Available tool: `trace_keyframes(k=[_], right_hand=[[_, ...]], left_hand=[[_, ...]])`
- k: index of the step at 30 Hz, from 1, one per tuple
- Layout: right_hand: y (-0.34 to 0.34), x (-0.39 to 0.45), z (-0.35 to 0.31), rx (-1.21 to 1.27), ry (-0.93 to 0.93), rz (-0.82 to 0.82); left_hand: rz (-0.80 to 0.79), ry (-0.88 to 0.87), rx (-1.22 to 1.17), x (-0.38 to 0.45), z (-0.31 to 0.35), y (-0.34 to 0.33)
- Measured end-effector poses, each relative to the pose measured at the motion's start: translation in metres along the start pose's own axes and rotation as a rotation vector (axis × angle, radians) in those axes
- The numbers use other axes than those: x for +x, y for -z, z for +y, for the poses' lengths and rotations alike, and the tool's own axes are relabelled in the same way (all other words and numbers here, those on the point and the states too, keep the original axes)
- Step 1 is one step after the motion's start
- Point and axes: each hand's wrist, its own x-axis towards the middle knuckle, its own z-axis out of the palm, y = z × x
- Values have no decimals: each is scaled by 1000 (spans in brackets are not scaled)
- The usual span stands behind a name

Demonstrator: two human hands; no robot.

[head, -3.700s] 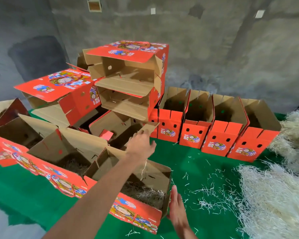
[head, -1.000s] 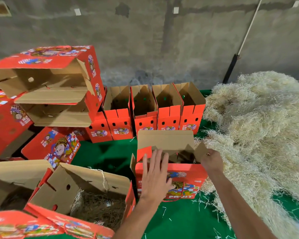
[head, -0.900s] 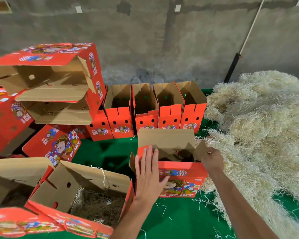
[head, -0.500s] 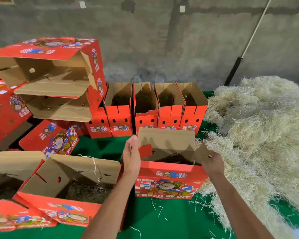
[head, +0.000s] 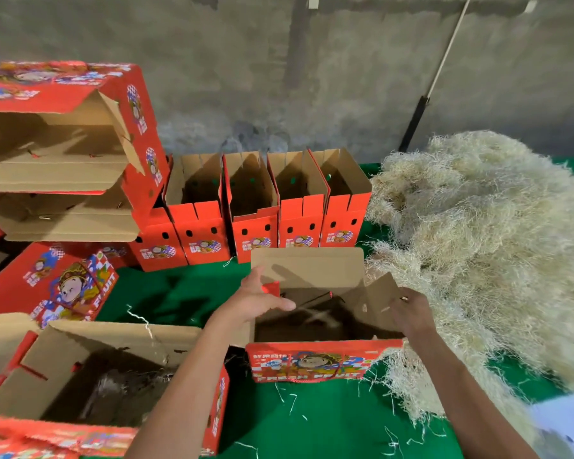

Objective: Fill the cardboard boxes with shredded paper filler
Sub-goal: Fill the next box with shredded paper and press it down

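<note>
1. Your red printed cardboard box (head: pixel 312 362) stands open on the green cloth-covered table (head: pixel 312 422). Its near face carries a cartoon child and the words "FRESH FRUIT"; the characters above them are too small to read.
2. Your left hand (head: pixel 259 301) rests at the box's left flap, fingers straight and reaching over the opening, thumb up against the brown back flap.
3. Your right hand (head: pixel 411 314) is at the right side flap with its fingers curled round the flap's edge. The inside of the box is dark and blurred, so you cannot tell what lies in it.
4. The pale, stringy heap of shredded paper filler (head: pixel 484 246) is piled on the right, touching the box's right corner. Loose strands are scattered on the cloth in front.
5. The open cardboard box at your lower left (head: pixel 90 376) sits just beside your left forearm, with some filler at its bottom.
6. A row of narrow red upright boxes (head: pixel 262 233) stands open near the grey concrete wall (head: pixel 279 77). Bare green cloth lies between that row and your box.
7. Stacked red boxes lying on their sides (head: pixel 63 154) rise on the far left, and "FRUIT" reads on the tilted one below them.
</note>
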Motion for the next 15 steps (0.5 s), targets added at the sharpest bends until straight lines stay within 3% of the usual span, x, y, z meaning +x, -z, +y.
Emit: trace_keyframes(k=[6, 10, 15], right_hand=[[23, 21, 17, 36, 22, -68], [31, 47, 23, 255, 37, -139], [29, 98, 41, -53, 361, -69]], left_hand=[[106, 165, 275, 10, 16, -35], [245, 190, 477, 12, 21, -56], [346, 283, 544, 17, 27, -71]])
